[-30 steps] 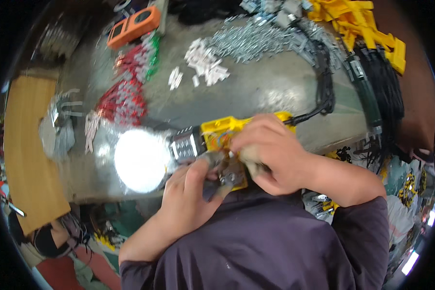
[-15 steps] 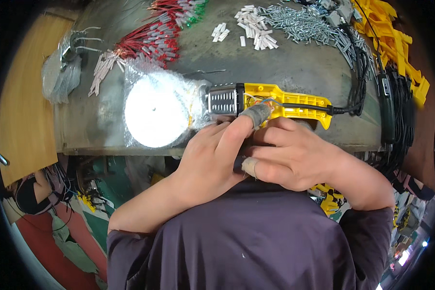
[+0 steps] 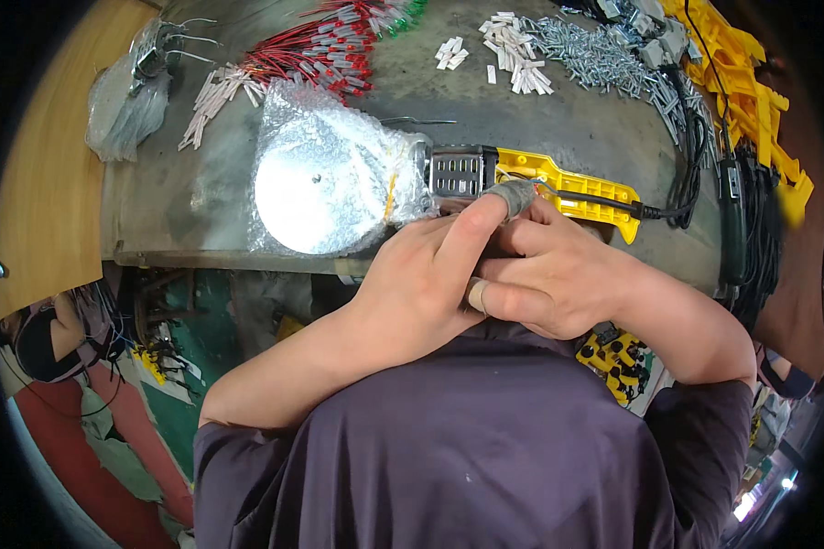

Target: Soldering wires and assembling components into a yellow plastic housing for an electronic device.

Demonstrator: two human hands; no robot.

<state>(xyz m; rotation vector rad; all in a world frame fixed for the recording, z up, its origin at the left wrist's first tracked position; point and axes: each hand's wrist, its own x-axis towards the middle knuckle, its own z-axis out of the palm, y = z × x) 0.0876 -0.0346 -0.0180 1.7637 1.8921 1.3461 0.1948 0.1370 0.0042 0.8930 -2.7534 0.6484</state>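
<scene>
A hand tool lies across the bench with its yellow handle shell [image 3: 590, 192] uncovered, showing thin wires [image 3: 538, 182] and a black cord [image 3: 586, 198] inside. Its slotted metal housing [image 3: 460, 171] joins a round flat plate [image 3: 309, 197] covered in bubble wrap [image 3: 362, 146]. My left hand [image 3: 421, 274] is closed, its grey-wrapped digit pressing at the wires by the handle's near side. Tight against it, my right hand [image 3: 563, 279] is closed too, fingers curled at the same wires and one finger taped. Between the hands, the fingertips are mostly hidden.
Red wire leads [image 3: 311, 50], white sleeves [image 3: 517, 55] and a heap of screws [image 3: 604, 69] lie along the back. Yellow shells [image 3: 755, 101] and black cords [image 3: 755, 229] are at the right. A bagged metal part [image 3: 128, 105] sits at the left. The bench edge [image 3: 183, 260] runs close by.
The view has shifted, so bench and tool appear farther right and slightly higher. My hands stay closed together at the wires, now covering more of the handle opening.
</scene>
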